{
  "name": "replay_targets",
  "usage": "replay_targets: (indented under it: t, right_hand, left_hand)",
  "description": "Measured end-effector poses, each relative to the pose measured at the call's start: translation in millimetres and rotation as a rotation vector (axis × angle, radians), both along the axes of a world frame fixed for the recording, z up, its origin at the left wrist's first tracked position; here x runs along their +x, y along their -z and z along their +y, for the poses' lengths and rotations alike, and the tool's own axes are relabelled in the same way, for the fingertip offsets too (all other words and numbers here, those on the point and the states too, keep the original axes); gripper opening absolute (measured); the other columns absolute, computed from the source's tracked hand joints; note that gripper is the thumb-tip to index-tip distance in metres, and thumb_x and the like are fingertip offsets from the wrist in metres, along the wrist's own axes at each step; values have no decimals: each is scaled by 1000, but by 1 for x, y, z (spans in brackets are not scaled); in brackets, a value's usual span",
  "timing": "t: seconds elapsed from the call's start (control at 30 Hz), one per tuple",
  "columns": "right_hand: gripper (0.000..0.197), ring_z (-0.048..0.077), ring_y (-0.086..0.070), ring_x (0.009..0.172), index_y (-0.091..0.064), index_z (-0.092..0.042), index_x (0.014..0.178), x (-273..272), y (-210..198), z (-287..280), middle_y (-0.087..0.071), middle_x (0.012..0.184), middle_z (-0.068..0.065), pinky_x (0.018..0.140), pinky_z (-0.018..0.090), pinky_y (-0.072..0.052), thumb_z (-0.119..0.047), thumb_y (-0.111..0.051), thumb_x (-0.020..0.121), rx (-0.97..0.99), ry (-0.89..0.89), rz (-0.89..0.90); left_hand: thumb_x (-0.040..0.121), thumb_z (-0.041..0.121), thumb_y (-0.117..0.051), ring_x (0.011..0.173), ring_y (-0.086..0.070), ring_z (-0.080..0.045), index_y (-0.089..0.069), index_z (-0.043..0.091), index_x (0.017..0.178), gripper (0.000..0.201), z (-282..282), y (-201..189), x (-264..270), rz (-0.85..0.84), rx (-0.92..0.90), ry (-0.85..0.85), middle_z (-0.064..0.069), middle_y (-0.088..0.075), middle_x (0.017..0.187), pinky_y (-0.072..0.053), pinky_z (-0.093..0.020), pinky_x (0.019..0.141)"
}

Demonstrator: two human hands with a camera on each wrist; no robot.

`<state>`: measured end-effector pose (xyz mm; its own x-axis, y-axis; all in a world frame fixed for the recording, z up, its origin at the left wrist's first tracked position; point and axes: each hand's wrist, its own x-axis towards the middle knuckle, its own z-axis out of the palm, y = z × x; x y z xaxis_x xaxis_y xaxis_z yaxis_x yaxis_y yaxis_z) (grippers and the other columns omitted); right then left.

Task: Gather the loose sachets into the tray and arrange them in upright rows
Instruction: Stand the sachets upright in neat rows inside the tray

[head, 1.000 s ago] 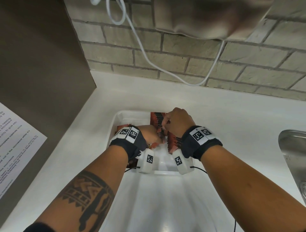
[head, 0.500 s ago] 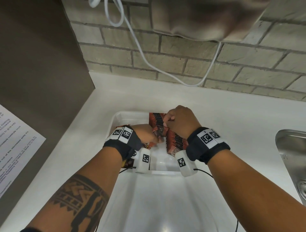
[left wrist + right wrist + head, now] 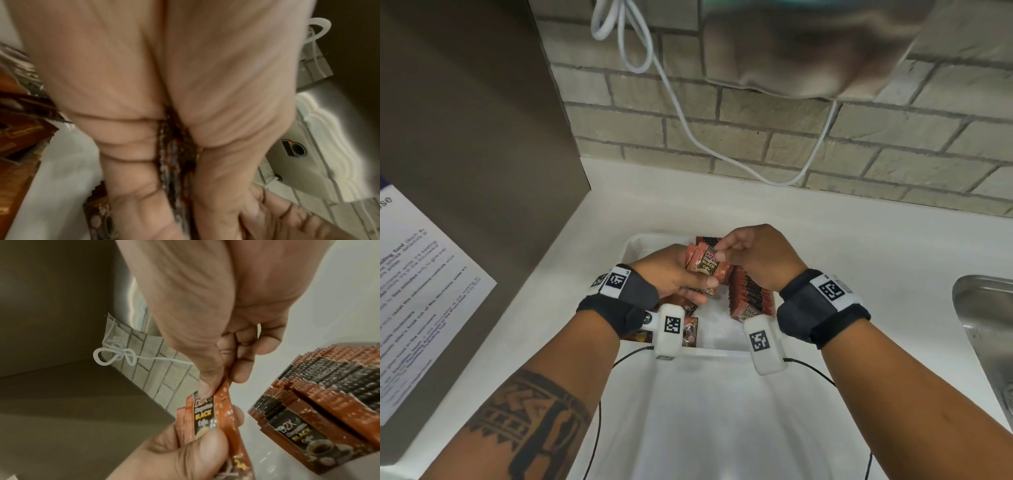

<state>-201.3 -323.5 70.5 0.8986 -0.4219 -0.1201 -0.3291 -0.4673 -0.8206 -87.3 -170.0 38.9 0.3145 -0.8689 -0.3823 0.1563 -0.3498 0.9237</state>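
The left hand (image 3: 671, 274) is holding a small bunch of sachets (image 3: 707, 265) above the far end of the white tray (image 3: 635, 245), its thumb pressing across their printed fronts and its fingers curling behind them. The right hand (image 3: 756, 257) is meeting that bunch from the tray's right side, its thumb and forefinger pinching the top edge of the front sachet; in the right wrist view the fingers (image 3: 207, 386) are closing on the orange upper seam of the bunch of sachets (image 3: 205, 415), with the left thumb showing below. Inside the tray, along its right wall, a row of sachets (image 3: 751, 298) is standing upright and packed face to face; the right wrist view is showing the same row of sachets (image 3: 320, 395) just beside the held bunch, not touching it. A few loose sachets (image 3: 690, 330) are lying flat on the tray floor toward its left near corner, partly hidden under the left wrist. The left wrist view is blurred and filled mostly by the palm of the left hand (image 3: 164, 81). The tray is sitting on the white bench (image 3: 859, 246), with a white cable (image 3: 688, 130) hanging over the brick wall (image 3: 893, 144) behind the tray and a steel sink (image 3: 986, 325) off to the tray's right.
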Motion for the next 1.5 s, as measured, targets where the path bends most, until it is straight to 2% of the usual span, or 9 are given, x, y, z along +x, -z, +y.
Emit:
replay_targets:
  t: [0.1,0.27,0.4,0.57,0.67,0.77,0.83,1.03,1.5]
  right_hand:
    - [7,8,-66,79,-72,-27,84,0,-7,1,-73,83,-5,72,16,-46,-22,-76,87,-10,15,-5]
    - [12,5,-64,75,-71,-30,80,0,-12,2,-71,79,-8,70,16,-43,-21,-76,86,-80,51,-30]
    - [10,3,-63,76,-75,-25,82,2,-12,-1,-68,77,-14,64,8,-40,-19,-70,88,-210,72,24]
    - [22,8,-60,85,-76,-33,73,13,4,1,-66,73,-19,90,38,-47,-19,-63,83,-382,88,182]
    - [24,11,-58,86,-77,-31,74,20,8,4,-65,78,-16,83,34,-38,-16,-60,82,-446,78,255]
    - [24,15,-58,94,-77,-30,76,27,14,5,-66,90,-12,81,33,-36,-15,-58,82,-518,56,319]
    - [23,18,-57,99,-76,-29,81,32,18,5,-64,98,-7,86,36,-41,-18,-56,84,-553,40,346]
    - [25,21,-53,105,-73,-23,99,40,28,2,-58,108,-2,92,38,-43,-21,-50,89,-661,-14,411]
    - [23,17,-55,101,-73,-34,79,34,27,-4,-58,100,-9,88,35,-36,-14,-61,83,-547,-14,331]
  left_hand:
    - [83,-2,-76,92,-71,-19,-61,0,124,44,2,-5,-3,-73,-18,-12,-7,-69,101,-62,-42,82]
    - [78,5,-83,86,-73,-20,-68,7,117,41,5,-9,-1,-200,-5,-57,-7,-74,100,-60,-29,62]
    - [81,18,-83,58,-65,-16,-72,7,98,23,16,-11,8,-384,257,-59,-6,-72,75,-57,-27,57]
    - [82,34,-82,51,-59,-15,-72,5,98,35,17,-8,12,-501,532,-44,-6,-67,66,-46,-21,46]
    - [84,50,-74,55,-60,-15,-72,7,99,46,3,-5,4,-601,534,189,-7,-71,72,-50,-23,57]
    - [87,53,-69,82,-71,-27,-73,6,107,52,-12,5,-4,-636,527,300,-10,-76,92,-57,-35,85]
    - [90,51,-65,93,-71,-31,-74,4,108,50,-19,13,-6,-630,507,341,-13,-76,96,-56,-38,92]
    - [94,41,-63,76,-65,-25,-74,2,100,41,-31,27,-5,-616,481,359,-13,-75,90,-54,-31,82]
    - [92,40,-68,74,-59,-20,-71,8,88,33,-38,36,-1,-563,473,277,-14,-72,90,-55,-39,88]
